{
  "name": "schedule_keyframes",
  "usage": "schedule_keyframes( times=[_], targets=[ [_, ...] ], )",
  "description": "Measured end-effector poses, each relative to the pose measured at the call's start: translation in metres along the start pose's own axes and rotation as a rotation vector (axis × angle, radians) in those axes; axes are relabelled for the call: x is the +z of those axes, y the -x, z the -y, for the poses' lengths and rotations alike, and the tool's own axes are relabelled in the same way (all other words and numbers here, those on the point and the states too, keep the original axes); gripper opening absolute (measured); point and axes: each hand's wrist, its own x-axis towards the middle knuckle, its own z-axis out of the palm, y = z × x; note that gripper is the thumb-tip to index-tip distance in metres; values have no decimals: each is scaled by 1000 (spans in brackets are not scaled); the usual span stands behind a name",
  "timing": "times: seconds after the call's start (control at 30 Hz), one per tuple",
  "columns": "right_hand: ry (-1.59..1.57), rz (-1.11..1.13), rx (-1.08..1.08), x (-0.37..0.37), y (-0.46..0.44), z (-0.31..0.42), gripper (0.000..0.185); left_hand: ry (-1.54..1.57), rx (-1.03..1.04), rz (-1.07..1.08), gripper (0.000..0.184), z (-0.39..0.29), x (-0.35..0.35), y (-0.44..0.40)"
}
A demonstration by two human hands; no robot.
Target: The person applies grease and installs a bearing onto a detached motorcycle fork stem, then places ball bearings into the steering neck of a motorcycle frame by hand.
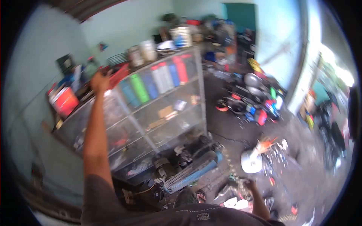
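The head view shows the left hand (99, 81) up at the top of a glass-fronted cabinet (137, 124), its fingers bent at the near end of a red tray (120, 75); blur hides whether they close on it, so I cannot tell. The tray sits on the cabinet top, with dark items in it too smeared to name. The right hand (249, 184) is low, over cluttered floor; I cannot tell how far it is open or whether it holds anything. Left of the tray is one red box (65, 101) with papers or similar pieces showing above its rim; to its right are two pale tubs (148, 51), their contents hidden. Inside the cabinet, one upper shelf holds a row of upright coloured packs (159, 79): at least seven, including one green and two white with red tops. One white container (251, 162) stands on the floor.
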Motion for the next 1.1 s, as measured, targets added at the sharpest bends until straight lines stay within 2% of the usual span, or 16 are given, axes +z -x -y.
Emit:
schedule_keyframes(
  times=[0.03, 0.07, 0.1, 0.13, 0.2, 0.23, 0.3, 0.4, 0.47, 0.53, 0.6, 0.63, 0.67, 0.73, 0.87, 1.1],
  targets=[
    [-146, -90, -160, -24, 13, 27, 45, -93, -49, 185, 69, -10, -8, -4],
    [-153, 6, 52, -43, 20, 42, 42, 186, 107, 96, 68, 15, 25, -14],
    [-227, -123, -65, -47, 28, 40, 46, 115, 272, 111, 60, 31, 46, -29],
    [-134, -73, 123, -53, 33, 36, 52, -66, 511, 126, 53, 51, 53, -36],
    [-210, -190, 61, -45, 69, 7, 55, -358, 1067, -65, 46, 90, 70, -54],
    [-247, -149, 256, -57, 93, 19, 52, -404, 857, -169, 41, 94, 67, -49],
    [-201, -89, 415, -54, 128, 0, 39, 139, 739, -336, 42, 25, 11, -9],
    [-191, -133, 599, -9, 178, -20, 40, 727, 555, -527, 40, -184, -108, 175],
    [-252, -131, 693, 30, 214, -10, 41, 1163, 376, -196, 35, -199, -68, 240],
    [-260, -103, 739, 47, 248, 7, 42, 1026, 347, 453, 38, -177, 13, 310],
    [-417, -84, 708, 77, 277, 14, 39, 1029, 617, 879, 35, -194, 58, 411],
    [-371, -63, 679, 119, 287, -10, 36, 1060, 764, 1048, 34, -224, 17, 451],
    [-276, -57, 751, 94, 307, 28, 33, 1058, 671, 1432, 38, -224, 25, 494],
    [-558, -11, 885, 104, 346, 39, 33, 872, 787, 1814, 43, -228, 24, 555],
    [-217, -171, 742, 144, 432, 37, 33, 844, 1161, 1923, 48, -225, 38, 644],
    [-770, -474, 1181, 112, 539, 74, 33, 645, 1515, 2097, 48, -238, 134, 755]
  ],
)
